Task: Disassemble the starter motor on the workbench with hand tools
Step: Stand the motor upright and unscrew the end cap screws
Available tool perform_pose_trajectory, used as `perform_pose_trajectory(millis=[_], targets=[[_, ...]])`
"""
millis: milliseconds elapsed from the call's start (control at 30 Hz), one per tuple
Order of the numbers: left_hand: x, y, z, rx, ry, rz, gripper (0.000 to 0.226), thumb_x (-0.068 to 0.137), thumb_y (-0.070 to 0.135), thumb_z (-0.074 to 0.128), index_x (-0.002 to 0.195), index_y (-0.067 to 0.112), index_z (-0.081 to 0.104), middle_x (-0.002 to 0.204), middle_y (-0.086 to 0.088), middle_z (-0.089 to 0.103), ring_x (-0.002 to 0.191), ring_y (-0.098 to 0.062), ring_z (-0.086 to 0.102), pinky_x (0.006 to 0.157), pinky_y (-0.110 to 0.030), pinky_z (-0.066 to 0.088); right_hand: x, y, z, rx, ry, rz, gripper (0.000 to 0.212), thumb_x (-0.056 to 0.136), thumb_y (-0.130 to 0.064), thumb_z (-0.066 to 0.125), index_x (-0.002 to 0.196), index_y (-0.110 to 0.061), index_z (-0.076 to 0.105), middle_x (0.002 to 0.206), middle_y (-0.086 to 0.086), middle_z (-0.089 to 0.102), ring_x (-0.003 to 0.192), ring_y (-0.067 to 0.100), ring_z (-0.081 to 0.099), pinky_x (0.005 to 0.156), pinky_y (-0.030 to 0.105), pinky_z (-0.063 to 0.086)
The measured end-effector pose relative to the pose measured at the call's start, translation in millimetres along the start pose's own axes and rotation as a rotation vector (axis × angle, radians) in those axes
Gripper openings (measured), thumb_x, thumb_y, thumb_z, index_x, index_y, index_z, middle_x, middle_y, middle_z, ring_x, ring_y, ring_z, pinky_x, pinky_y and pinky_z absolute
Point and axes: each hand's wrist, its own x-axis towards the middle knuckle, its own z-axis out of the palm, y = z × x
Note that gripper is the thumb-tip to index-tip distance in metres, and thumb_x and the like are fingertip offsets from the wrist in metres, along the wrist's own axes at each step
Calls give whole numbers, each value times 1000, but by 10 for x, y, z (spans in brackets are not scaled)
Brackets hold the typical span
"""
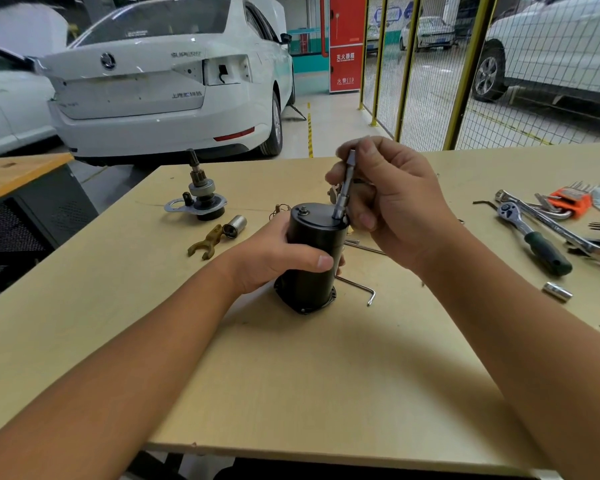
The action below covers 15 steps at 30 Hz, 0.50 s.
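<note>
The black cylindrical starter motor housing (309,282) stands upright in the middle of the wooden workbench (291,375). My left hand (274,258) grips its side, thumb across the front. My right hand (392,202) holds a slim metal socket extension (345,185) upright, with its lower end seated on a fastener at the right rim of the housing's top cover. A second nut (303,210) shows on the top cover's left side.
The removed pinion drive assembly (201,195), a brass fork lever (207,242) and a socket (235,226) lie at the left. A hex key (359,287) lies beside the housing. A ratchet (534,240), wrenches, an orange hex key set (568,199) and a loose socket (557,292) lie at the right.
</note>
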Motion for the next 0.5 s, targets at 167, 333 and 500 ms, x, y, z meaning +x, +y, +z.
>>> perform_pose_trajectory(millis=[167, 333, 500], targets=[[-3, 3, -2, -5, -5, -4, 65, 67, 28, 78, 126, 8, 59, 105, -18, 72, 103, -33, 71, 92, -37, 55, -6, 26, -17, 37, -19, -2, 20, 105, -26, 48, 103, -12, 61, 82, 13, 66, 39, 16, 40, 40, 22, 32], [-8, 16, 5, 0, -5, -8, 67, 66, 28, 79, 127, 7, 58, 105, -17, 72, 103, -33, 71, 92, -38, 55, -4, 31, -9, -9, 14, -37, 17, 101, -24, 58, 93, -10, 58, 80, 13, 69, 38, 15, 43, 46, 28, 32], [-12, 13, 8, 10, 8, -17, 71, 64, 29, 79, 128, 6, 58, 106, -16, 72, 104, -34, 70, 95, -43, 54, -15, -2, 9, -39, -7, -14, 25, 108, -22, 45, 102, -8, 64, 88, 12, 70, 40, 19, 37, 40, 27, 28]])
